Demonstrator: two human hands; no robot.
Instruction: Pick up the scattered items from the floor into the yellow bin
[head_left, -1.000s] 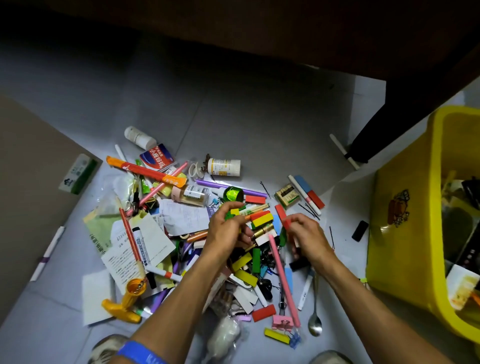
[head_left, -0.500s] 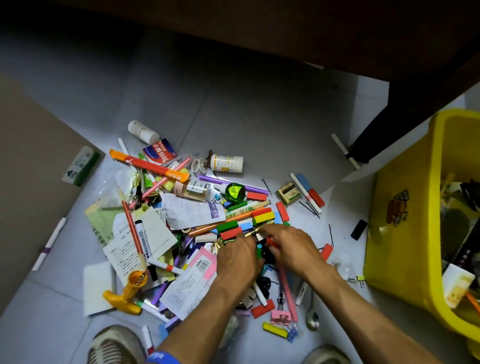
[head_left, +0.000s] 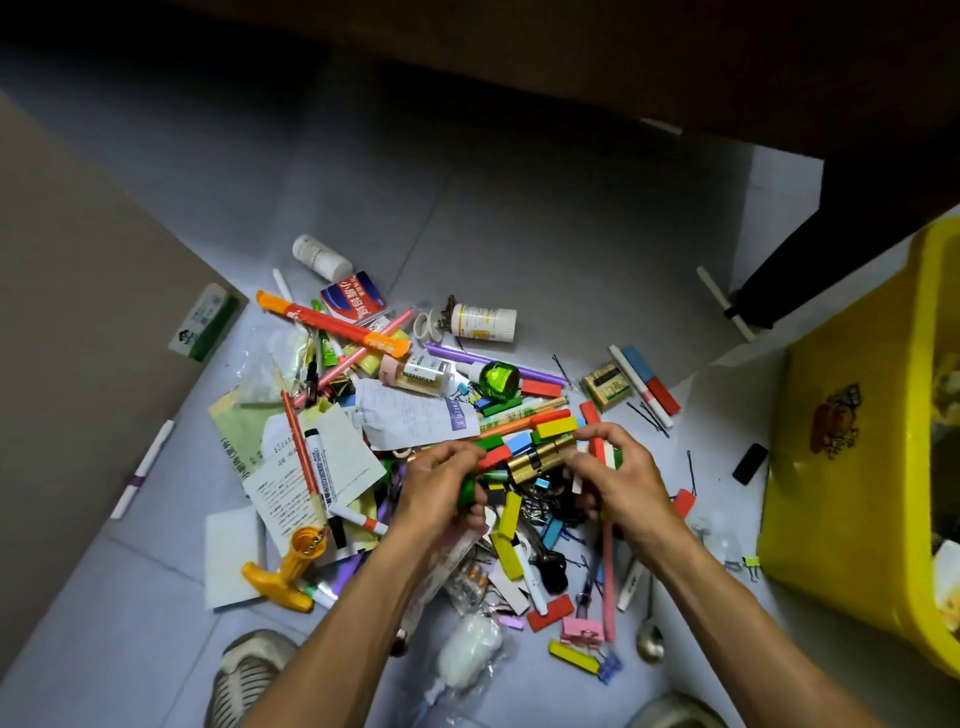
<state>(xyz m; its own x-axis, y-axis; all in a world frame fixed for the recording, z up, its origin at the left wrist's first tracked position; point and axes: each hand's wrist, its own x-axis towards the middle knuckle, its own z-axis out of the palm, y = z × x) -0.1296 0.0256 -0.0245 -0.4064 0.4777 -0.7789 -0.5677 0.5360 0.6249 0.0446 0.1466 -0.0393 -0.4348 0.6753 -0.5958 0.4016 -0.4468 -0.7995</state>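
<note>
Left hand (head_left: 441, 493) curled round green pieces (head_left: 467, 491). Right hand (head_left: 621, 480) pinching coloured blocks (head_left: 602, 449) beside brass lock cylinder (head_left: 540, 457). Yellow bin (head_left: 852, 467) at floor's right edge.

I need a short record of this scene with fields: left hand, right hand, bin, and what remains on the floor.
left hand: left hand grips a green block
right hand: right hand pinches small red and green blocks
between hands: brass lock cylinder
bin: yellow plastic bin, on the right, partly filled
floor: pile of pens, papers, white pill bottle, metal spoon
</note>
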